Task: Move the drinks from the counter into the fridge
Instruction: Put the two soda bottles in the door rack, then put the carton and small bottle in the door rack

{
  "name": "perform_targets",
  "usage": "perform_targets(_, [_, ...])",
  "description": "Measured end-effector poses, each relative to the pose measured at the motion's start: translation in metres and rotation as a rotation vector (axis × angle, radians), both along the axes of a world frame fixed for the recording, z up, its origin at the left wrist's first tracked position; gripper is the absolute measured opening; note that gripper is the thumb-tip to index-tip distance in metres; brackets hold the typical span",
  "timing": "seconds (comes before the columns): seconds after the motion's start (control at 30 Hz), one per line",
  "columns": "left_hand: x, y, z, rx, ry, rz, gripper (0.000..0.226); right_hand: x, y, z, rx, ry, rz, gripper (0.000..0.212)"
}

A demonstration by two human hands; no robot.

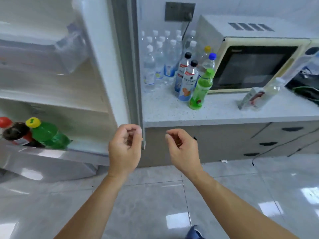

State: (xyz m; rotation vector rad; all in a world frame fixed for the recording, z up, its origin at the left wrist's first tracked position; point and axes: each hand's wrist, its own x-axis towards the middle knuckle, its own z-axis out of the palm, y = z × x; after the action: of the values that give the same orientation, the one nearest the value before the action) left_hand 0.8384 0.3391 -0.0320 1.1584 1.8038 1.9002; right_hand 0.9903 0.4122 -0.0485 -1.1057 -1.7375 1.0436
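Fingers (133,131) of my left hand (125,149) and those of my right hand (183,150) are loosely curled, both hands grasping nothing, raised side by side in front of the counter's (224,114) edge and the fridge (96,66) wall. The fridge stands open to my left; on its lower shelf (86,145) a green bottle with a yellow cap (46,133) lies tilted beside a dark cola bottle (19,133), and a red cap (5,121) shows at the frame's edge. On the counter, a green bottle with a green cap (201,90) stands nearest me, just in front of two black-capped bottles with white labels (188,81). Behind them are a blue-capped bottle (209,62) and a yellow-capped one (207,50), and toward the wall a cluster of clear water bottles with white caps (160,59). A cream microwave (255,64) sits to the right of the drinks, with a small clear bottle (274,88) and a carton (250,99) in front of it. My blue shoe (194,232) shows on the tiled floor (155,204).
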Motion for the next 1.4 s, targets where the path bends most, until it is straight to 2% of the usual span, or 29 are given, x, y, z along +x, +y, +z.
perform_targets(0.1, [0.034,0.038,-0.013,-0.163,-0.046,-0.215,0.012,0.053,0.025,-0.019,-0.028,-0.044,-0.153,0.007])
perform_targets(0.17, [0.056,0.062,-0.024,-0.264,-0.093,-0.295,0.018,0.086,0.040,-0.031,-0.062,-0.058,-0.224,0.008])
perform_targets(0.23, [0.079,0.087,-0.033,-0.327,-0.127,-0.335,0.014,0.116,0.058,-0.042,-0.091,-0.060,-0.277,0.012])
perform_targets(0.5, [0.183,0.208,-0.049,-0.482,-0.202,-0.393,0.006,0.240,0.164,-0.067,-0.232,0.010,-0.442,0.013])
perform_targets(0.63, [0.236,0.271,-0.055,-0.531,-0.176,-0.395,0.013,0.301,0.227,-0.077,-0.301,0.045,-0.521,0.008])
perform_targets(0.83, [0.286,0.340,-0.065,-0.602,-0.136,-0.328,0.025,0.353,0.302,-0.085,-0.315,0.013,-0.495,0.008])
perform_targets(0.93, [0.301,0.362,-0.067,-0.633,-0.100,-0.311,0.034,0.358,0.336,-0.083,-0.309,-0.001,-0.461,0.021])
perform_targets(1.23, [0.330,0.445,-0.073,-0.713,0.013,-0.331,0.080,0.350,0.417,-0.068,-0.312,-0.053,-0.362,0.087])
perform_targets(1.33, [0.335,0.466,-0.078,-0.692,-0.006,-0.375,0.080,0.350,0.434,-0.072,-0.336,-0.019,-0.302,0.096])
perform_targets(1.4, [0.337,0.475,-0.081,-0.686,-0.013,-0.394,0.068,0.349,0.441,-0.075,-0.331,0.026,-0.241,0.096])
